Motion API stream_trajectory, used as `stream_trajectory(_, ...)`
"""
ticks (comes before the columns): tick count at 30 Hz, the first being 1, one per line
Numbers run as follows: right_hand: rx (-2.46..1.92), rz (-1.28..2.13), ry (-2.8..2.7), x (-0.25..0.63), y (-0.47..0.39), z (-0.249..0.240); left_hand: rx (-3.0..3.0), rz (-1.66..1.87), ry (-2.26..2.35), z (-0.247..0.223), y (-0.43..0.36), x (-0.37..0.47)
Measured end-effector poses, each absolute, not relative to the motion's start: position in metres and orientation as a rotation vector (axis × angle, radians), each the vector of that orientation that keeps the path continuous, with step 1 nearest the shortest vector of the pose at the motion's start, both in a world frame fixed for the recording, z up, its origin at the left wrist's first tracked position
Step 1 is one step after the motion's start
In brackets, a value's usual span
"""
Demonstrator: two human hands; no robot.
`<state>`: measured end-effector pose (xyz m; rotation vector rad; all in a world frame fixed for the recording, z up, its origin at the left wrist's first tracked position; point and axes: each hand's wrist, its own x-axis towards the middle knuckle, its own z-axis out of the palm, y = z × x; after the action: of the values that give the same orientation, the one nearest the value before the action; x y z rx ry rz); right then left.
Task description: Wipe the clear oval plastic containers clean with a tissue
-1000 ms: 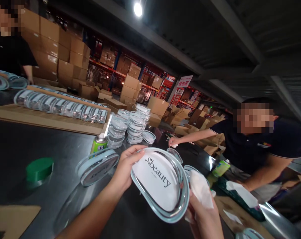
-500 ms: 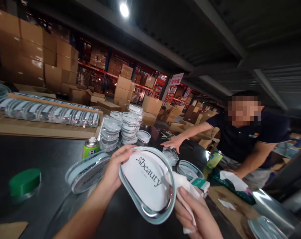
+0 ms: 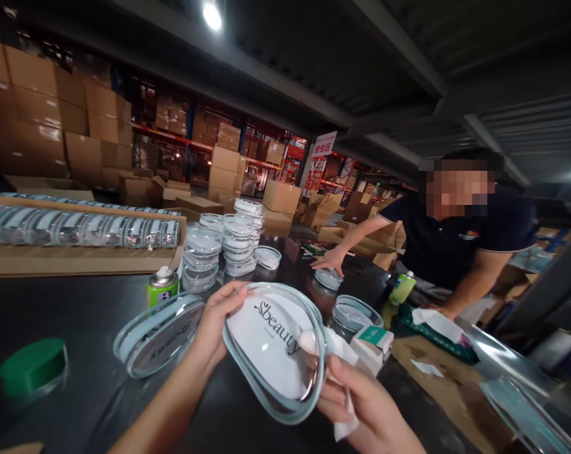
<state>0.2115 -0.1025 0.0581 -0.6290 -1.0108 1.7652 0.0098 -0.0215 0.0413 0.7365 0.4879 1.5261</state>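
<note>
Head-worn view, facing forward, angled down

obstacle beyond right hand (image 3: 358,397): small box (image 3: 373,348)

Your worktop (image 3: 96,315) is dark and shiny. Left side: a green disc (image 3: 33,366), then a tilted case (image 3: 157,340) with a spray can (image 3: 161,289) right behind it. Further back you've got a cardboard tray (image 3: 77,263) of lined-up cases, stacks of clear cases (image 3: 203,255) beside it, and a loose flat case (image 3: 268,257) next to those. Right side: an open case (image 3: 357,317), a small white-and-green box (image 3: 373,345) near it, a green bottle (image 3: 403,288), a cardboard sheet (image 3: 418,350).
</note>
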Motion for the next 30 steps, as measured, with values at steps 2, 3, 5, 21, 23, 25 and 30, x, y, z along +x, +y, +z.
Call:
stream_trajectory(2, -0.653, 1.764, -1.05, 0.211, -0.101, 0.057, 0.751, 1.519, 0.497, 0.041, -0.023, 0.011)
stream_trajectory(3, -0.663, 1.757, -1.068, 0.211, -0.1, 0.056, 0.757, 1.512, 0.501, 0.041, -0.023, 0.011)
stream_trajectory(5, -0.675, 1.741, -1.094, 0.212, -0.099, 0.053, 0.765, 1.498, 0.506, 0.041, -0.023, 0.012)
stream_trajectory(21, -0.706, 1.597, -1.148, 0.222, -0.093, 0.043, 0.791, 1.472, 0.503, 0.033, -0.016, 0.014)
stream_trajectory(23, -0.713, 1.628, -1.176, 0.219, -0.093, 0.042, 0.795, 1.472, 0.505, 0.033, -0.015, 0.014)
stream_trajectory(25, -0.736, 1.641, -1.213, 0.219, -0.092, 0.039, 0.797, 1.47, 0.516, 0.033, -0.015, 0.013)
stream_trajectory(30, -0.885, 1.62, -1.437, 0.236, -0.091, 0.037, 0.802, 1.428, 0.55, 0.036, -0.019, 0.013)
